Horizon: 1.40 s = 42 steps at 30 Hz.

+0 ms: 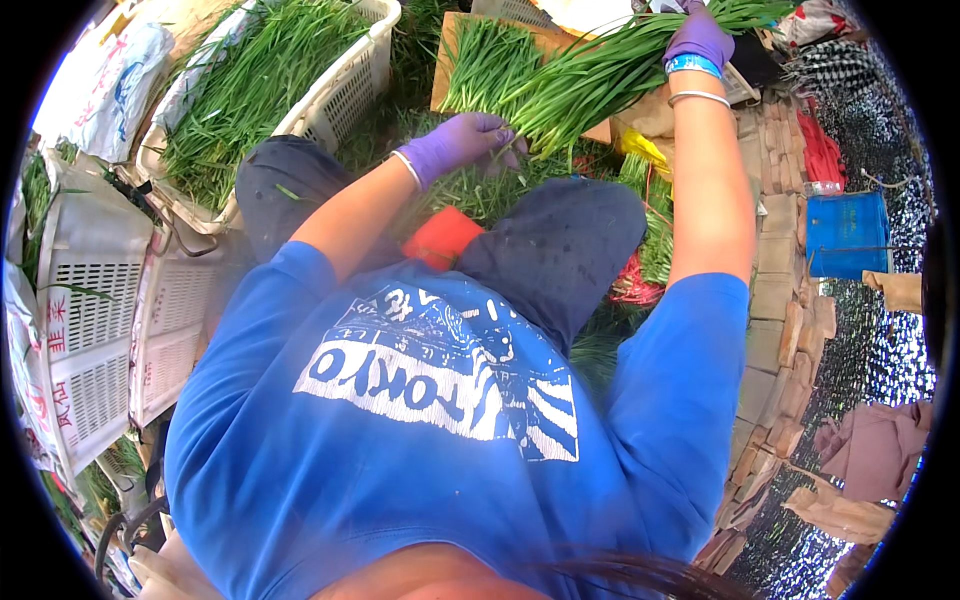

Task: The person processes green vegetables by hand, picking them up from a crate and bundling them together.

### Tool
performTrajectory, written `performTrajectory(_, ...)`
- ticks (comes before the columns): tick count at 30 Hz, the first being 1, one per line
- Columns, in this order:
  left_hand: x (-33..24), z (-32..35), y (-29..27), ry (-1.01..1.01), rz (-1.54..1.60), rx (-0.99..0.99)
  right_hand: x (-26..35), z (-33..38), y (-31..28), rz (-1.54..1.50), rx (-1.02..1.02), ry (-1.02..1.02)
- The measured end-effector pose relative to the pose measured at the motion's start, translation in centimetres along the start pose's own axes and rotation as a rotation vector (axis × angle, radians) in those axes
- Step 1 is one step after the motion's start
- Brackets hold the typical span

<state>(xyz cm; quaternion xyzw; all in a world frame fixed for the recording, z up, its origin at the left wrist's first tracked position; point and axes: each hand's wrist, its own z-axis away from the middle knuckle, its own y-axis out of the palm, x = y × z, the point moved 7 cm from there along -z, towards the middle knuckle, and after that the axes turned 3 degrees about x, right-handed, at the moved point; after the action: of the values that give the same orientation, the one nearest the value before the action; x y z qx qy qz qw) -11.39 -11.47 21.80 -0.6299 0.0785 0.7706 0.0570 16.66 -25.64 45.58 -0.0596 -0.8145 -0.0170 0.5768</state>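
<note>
My right hand (700,40), in a purple glove, is closed around a long bunch of green garlic chives (590,85) at the upper right. The bunch slants down to the left, its stem ends fanning toward my left hand (462,147). That hand, gloved in purple too, has its fingers curled together at the stem ends, pinching a few chives there; the fingertips are partly hidden. Behind the bunch, more chives (490,65) lie in a row on a brown board (447,50). Loose green leaves (470,190) cover the ground between my knees.
At the upper left a white plastic basket (350,95) holds a heap of chives (255,95). More white baskets (95,310) stand at the left. Several tied bundles (655,240) lie beside my right knee. Bricks (770,290) and a blue bag (847,233) are at the right.
</note>
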Motion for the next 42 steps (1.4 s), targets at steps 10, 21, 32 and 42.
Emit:
performTrajectory(10, 8.3, 3.5, -0.6, -0.11, -1.3, 0.108, -0.6, -1.0, -2.4, -0.093, -0.086, 0.245)
performTrajectory(21, -1.8, 1.8, 1.3, 0.024, -0.862, -0.585, 0.8, -0.5, -0.8, -0.023, 0.013, 0.19)
performTrajectory(32, 5.8, 4.6, 1.7, -0.173, -1.263, -0.226, -0.9, -5.2, 0.4, 1.157, 0.212, -0.394)
performTrajectory(42, -6.2, 2.6, 2.1, 0.32, -1.105, -0.942, -4.9, -3.7, 4.1, 0.23, 0.414, 0.185)
